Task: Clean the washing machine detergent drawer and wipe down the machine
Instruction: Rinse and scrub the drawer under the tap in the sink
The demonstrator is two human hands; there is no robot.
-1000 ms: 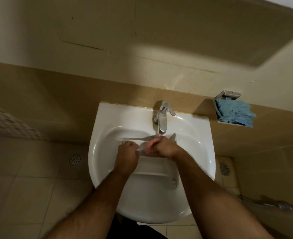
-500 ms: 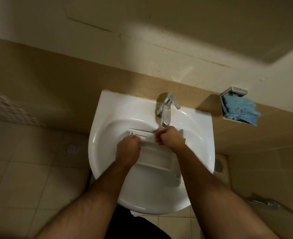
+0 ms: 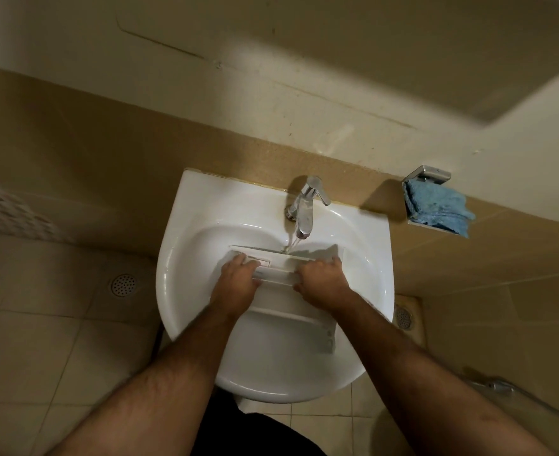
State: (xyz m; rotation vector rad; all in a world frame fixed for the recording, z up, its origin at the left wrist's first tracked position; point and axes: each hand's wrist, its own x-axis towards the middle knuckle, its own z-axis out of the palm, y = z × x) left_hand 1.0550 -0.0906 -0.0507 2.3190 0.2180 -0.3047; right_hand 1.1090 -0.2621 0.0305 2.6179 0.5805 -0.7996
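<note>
Detergent drawer [image 3: 284, 301]: white, lying in the sink [image 3: 186, 291] basin under the tap [image 3: 304, 209], water running onto its far edge.
Left hand [image 3: 238, 278]: fingers curled round the drawer's left side.
Right hand [image 3: 321, 281]: fingers gripping its right side.
Blue cloth [image 3: 436, 209]: on the wall holder, right of the sink.

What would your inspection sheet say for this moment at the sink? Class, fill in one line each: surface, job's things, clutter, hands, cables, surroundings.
Surface: white sink, wet under the running water.
Job's things: white detergent drawer lies in the basin, its far edge under the stream from the chrome tap.
Clutter: nothing seen in the basin besides the drawer.
Hands: left hand and right hand each grip the drawer, one at each side.
Cables: nothing seen.
Surroundings: blue cloth in a wall holder right of the sink; floor drain in the tiled floor to the left.
</note>
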